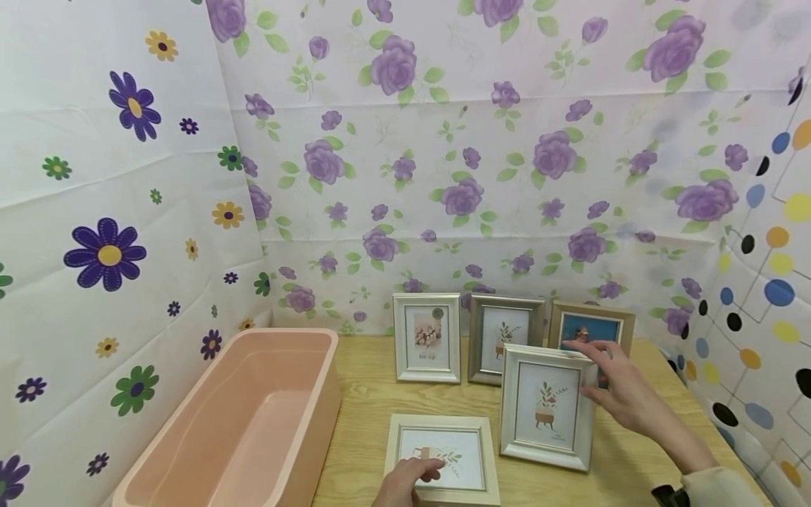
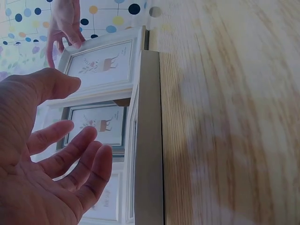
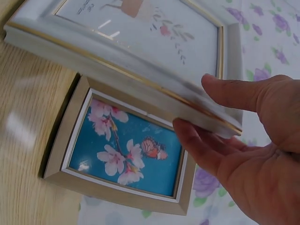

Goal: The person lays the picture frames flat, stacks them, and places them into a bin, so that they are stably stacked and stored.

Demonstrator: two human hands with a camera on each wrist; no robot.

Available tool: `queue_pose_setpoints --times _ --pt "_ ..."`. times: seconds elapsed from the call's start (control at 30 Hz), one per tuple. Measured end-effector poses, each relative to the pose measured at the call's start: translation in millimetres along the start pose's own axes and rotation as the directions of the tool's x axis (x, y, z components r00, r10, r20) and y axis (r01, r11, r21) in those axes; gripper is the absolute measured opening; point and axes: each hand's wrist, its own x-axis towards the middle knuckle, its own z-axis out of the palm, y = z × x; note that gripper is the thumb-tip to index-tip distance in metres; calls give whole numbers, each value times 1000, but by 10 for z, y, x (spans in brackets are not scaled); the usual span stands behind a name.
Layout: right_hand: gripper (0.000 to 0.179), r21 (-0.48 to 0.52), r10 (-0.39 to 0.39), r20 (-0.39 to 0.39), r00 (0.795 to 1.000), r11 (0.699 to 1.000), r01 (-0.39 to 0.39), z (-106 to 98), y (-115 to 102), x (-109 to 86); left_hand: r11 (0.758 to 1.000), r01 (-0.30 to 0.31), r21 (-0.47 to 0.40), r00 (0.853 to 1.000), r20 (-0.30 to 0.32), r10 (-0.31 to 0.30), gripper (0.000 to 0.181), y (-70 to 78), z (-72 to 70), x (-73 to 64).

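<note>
A white picture frame with a potted-plant print stands upright near the front right. My right hand holds its upper right corner, thumb at the front edge and fingers along the side and behind, as the right wrist view shows. Nearer me, a cream picture frame lies face up on the table. Over its left part hovers my left hand, fingers loosely bent and apart, holding nothing. In the left wrist view that left hand shows its palm beside the lying frame's edge.
Behind stand a white frame with a blossom print, a grey-brown frame and a tan frame with a blue picture, partly covered by the right hand. A pink plastic tub sits at left on the wooden table. Patterned sheets hang around.
</note>
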Motion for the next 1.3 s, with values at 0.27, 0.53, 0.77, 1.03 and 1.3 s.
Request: queue_pose_setpoints --times 0.27,0.53,0.77,1.03,1.3 --pt "66 97 -130 0 992 987 129 30 210 31 998 -63 14 998 -30 64 58 -63 15 -51" --pt "62 127 -169 -1 986 977 168 38 262 16 1000 -28 -12 1000 -14 28 60 -67 -11 -39" --pt "55 216 -66 -65 996 973 78 36 207 -74 999 -43 -24 999 13 43 59 -67 -23 -16" --pt "55 256 176 -129 976 957 -139 -67 16 -217 996 -80 -46 996 20 81 60 -170 -68 -22" --pt "66 453 486 -60 872 792 -410 -97 -271 -342 977 65 -204 997 42 -58 51 18 -208 13"
